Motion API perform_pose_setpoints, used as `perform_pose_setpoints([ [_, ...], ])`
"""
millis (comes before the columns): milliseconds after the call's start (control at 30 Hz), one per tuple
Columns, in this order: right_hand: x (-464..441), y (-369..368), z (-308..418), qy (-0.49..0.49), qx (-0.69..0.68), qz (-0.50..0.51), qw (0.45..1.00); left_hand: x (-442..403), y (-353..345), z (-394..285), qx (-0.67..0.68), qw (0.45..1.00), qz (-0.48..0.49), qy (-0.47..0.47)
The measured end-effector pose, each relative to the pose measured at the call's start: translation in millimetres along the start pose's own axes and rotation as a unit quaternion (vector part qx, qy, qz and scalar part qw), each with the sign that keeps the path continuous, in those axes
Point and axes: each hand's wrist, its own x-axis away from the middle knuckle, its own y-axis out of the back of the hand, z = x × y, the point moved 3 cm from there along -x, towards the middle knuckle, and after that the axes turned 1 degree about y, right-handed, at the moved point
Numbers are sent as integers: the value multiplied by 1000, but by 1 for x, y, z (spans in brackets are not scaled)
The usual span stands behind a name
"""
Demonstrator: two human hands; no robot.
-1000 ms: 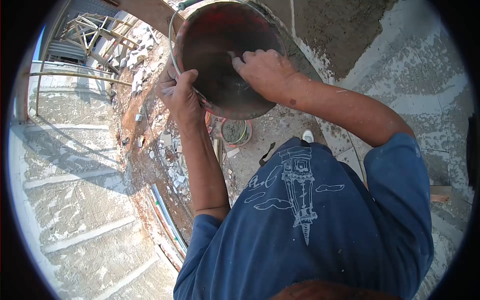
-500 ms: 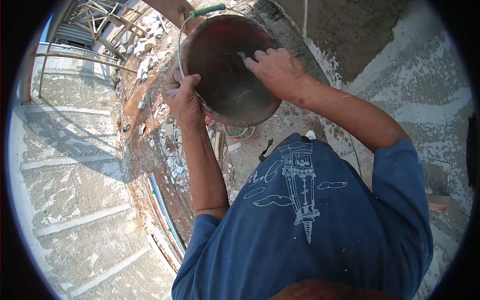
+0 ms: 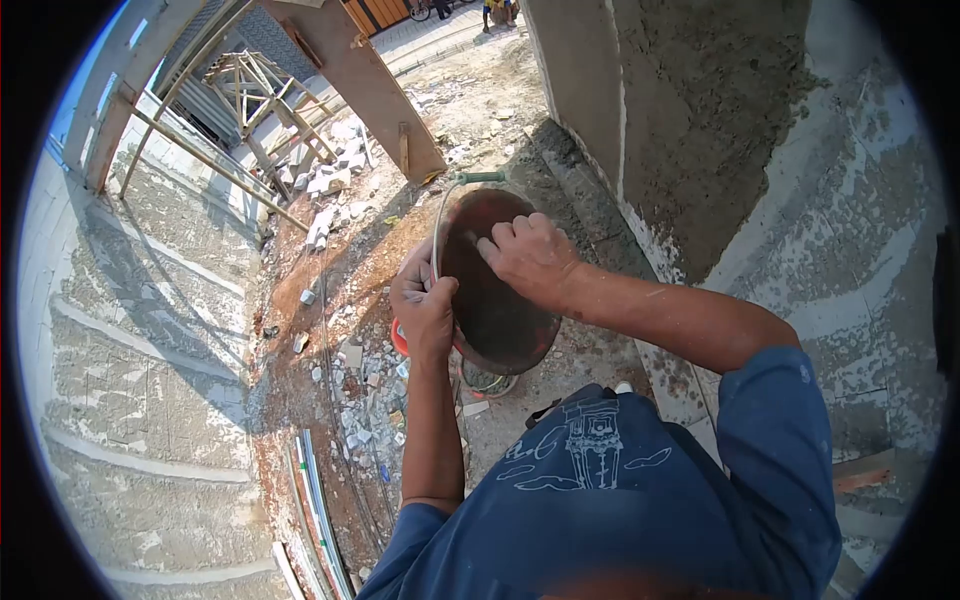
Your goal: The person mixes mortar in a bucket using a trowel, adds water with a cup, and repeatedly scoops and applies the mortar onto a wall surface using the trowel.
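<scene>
A dark bucket (image 3: 505,325) with a reddish-stained inside is tilted so that its mouth faces me. My left hand (image 3: 425,308) grips its left rim, thumb over the edge. My right hand (image 3: 535,262) is closed at the upper right of the mouth, its fingers curled round something thin and pale that reaches into the bucket; its kind is hidden. The bucket's wire handle with a green grip (image 3: 480,177) stands up at the far side. Shadow hides most of what lies inside.
Below the held bucket, another container (image 3: 488,384) rests on the ground. Broken rubble (image 3: 365,400) and long metal profiles (image 3: 318,500) lie to the left. A partly plastered wall (image 3: 700,130) rises at the right. A wooden board (image 3: 365,85) stands ahead; a person (image 3: 500,12) is far off.
The view has tilted up, showing more ground and wall ahead. The bucket looks smaller and sits lower in view. Both hands keep their places on and in it.
</scene>
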Motion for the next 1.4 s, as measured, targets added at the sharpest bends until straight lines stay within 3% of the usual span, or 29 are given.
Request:
perform_pose_setpoints([
  [133,16,-40,2,-98,-75,186,975,2,-4,-14,-32,997,-37,-55],
  [200,17,-29,1,-106,-140,268,947,-8,0,-22,39,997,-14,-60],
  [267,13,0,-9,-82,-59,147,984,-11,-5,-40,65,995,-39,-61],
  [367,-9,29,-44,-63,63,3,996,-14,-12,-55,39,996,-29,-74],
  [433,-9,31,-56,-61,103,42,992,-17,-19,-68,11,995,-10,-100],
  [467,-5,23,-59,-60,80,52,994,-19,-21,-74,3,993,0,-122],
  [533,-2,21,-64,-74,8,175,982,-26,-22,-79,15,989,10,-149],
  [633,7,21,-82,-126,-74,198,969,-36,-29,-82,58,982,33,-178],
  [967,42,-42,-75,-107,-328,200,917,-40,-43,-67,36,993,28,-111],
  [1100,35,-42,-57,-114,-380,155,905,-41,-38,-66,35,998,18,-48],
  [1400,20,-34,-82,-52,-532,107,839,-41,-9,-57,-4,987,-163,15],
])
